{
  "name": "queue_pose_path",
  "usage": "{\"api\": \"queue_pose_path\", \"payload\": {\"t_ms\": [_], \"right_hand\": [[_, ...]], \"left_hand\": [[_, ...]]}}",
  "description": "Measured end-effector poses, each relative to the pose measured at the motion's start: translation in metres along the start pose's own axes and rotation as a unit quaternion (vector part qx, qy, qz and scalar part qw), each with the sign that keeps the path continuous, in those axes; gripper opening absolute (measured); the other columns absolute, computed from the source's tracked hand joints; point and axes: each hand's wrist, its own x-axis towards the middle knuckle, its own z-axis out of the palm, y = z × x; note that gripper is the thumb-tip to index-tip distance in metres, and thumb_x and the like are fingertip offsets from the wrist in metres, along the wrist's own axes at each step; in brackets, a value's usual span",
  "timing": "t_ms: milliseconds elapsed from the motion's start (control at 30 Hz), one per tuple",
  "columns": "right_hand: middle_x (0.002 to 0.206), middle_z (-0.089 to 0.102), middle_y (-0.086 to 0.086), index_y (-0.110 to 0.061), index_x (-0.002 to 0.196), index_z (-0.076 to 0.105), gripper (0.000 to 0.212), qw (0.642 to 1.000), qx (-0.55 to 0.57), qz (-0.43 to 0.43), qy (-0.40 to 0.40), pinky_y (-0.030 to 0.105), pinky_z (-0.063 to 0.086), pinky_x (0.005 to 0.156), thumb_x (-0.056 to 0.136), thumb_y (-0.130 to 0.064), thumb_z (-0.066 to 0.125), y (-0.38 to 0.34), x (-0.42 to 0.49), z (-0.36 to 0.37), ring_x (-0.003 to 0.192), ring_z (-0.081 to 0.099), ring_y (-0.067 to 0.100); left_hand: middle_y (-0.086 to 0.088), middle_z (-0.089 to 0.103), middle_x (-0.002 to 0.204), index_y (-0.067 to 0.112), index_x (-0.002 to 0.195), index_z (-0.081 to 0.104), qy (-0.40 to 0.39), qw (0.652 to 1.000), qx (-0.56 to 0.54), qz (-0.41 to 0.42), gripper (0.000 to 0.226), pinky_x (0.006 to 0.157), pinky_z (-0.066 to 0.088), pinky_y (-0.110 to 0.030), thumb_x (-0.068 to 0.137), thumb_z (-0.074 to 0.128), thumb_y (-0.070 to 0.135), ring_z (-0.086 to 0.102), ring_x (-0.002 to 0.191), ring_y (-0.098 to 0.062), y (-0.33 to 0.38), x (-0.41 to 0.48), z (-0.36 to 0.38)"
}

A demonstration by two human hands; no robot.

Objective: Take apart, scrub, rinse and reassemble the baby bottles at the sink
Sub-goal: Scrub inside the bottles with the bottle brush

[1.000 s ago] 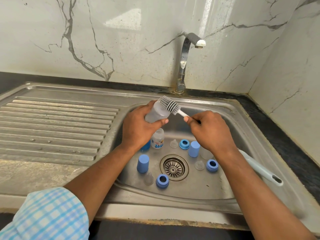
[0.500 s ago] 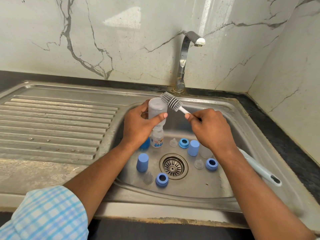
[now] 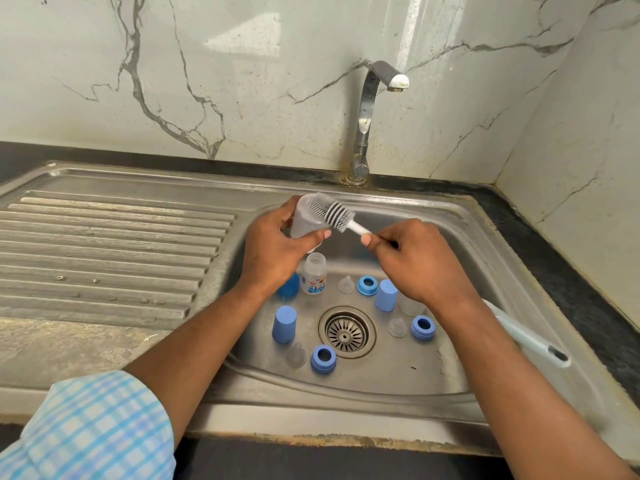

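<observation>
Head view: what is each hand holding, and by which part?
Left hand grips the clear bottle around its body; right hand pinches the bottle brush by its white shaft, just behind the bristles.

I wore a checked shirt, and only its left sleeve (image 3: 97,427) showed, in the near left corner. The cloth was a plaid of light blue and white, crossed by brighter turquoise bands that cut it into small squares. It looked soft and loose, and was blurred where it met the near edge of the view. The sleeve ended in a plain hem, and past it my left forearm (image 3: 194,341) was bare up to my left hand (image 3: 273,251). My right forearm (image 3: 519,393) was bare from the near right edge up to my right hand (image 3: 422,268). The thumbnails that showed were cut short.
</observation>
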Motion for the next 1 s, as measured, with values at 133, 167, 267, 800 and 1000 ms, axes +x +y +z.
{"api": "queue_pose_path", "payload": {"t_ms": [133,167,267,800,1000], "right_hand": [[0.046,0.044,-0.005,-0.023,0.055,0.050,0.048,1.000,-0.021,-0.005,-0.005,0.027,0.028,0.048,0.098,-0.045,0.055,-0.010,-0.001,0.004,0.044,0.039,0.014],[0.047,0.046,-0.005,-0.022,0.058,0.052,0.046,0.999,-0.024,0.006,0.020,0.027,0.028,0.048,0.098,-0.045,0.055,-0.008,0.000,0.004,0.045,0.041,0.014],[0.051,0.050,-0.003,-0.017,0.068,0.063,0.042,0.996,-0.038,0.035,0.067,0.028,0.031,0.050,0.098,-0.045,0.054,0.001,0.002,0.004,0.050,0.046,0.018],[0.062,0.050,-0.001,-0.022,0.065,0.051,0.040,0.982,-0.126,0.125,-0.056,0.027,0.031,0.050,0.096,-0.046,0.058,0.022,0.006,0.006,0.054,0.044,0.016],[0.060,0.052,0.000,-0.023,0.065,0.056,0.039,0.990,-0.088,0.109,-0.028,0.028,0.033,0.052,0.096,-0.046,0.058,0.021,0.007,0.004,0.053,0.046,0.019]], "left_hand": [[0.013,0.069,0.111,0.025,0.117,0.062,0.040,0.999,0.018,-0.015,0.053,0.087,0.055,-0.027,0.071,0.088,0.025,0.065,0.102,-0.004,0.000,0.003,-0.002],[0.014,0.068,0.112,0.026,0.118,0.060,0.031,0.999,0.017,-0.016,0.054,0.086,0.054,-0.022,0.071,0.088,0.026,0.065,0.102,-0.002,0.000,0.002,0.000],[0.018,0.065,0.109,0.030,0.114,0.055,0.012,0.999,-0.005,-0.045,0.054,0.082,0.050,-0.012,0.071,0.088,0.023,0.063,0.099,0.004,-0.001,0.000,0.006],[-0.006,0.056,0.119,0.027,0.104,0.054,-0.026,0.924,-0.300,-0.236,0.040,0.080,0.056,-0.031,0.079,0.062,-0.004,0.062,0.110,-0.027,0.003,0.006,-0.001],[-0.002,0.061,0.112,0.018,0.123,0.048,-0.104,0.967,-0.090,-0.214,0.056,0.086,0.049,-0.030,0.075,0.071,0.000,0.059,0.104,-0.017,-0.009,0.004,0.001]]}}
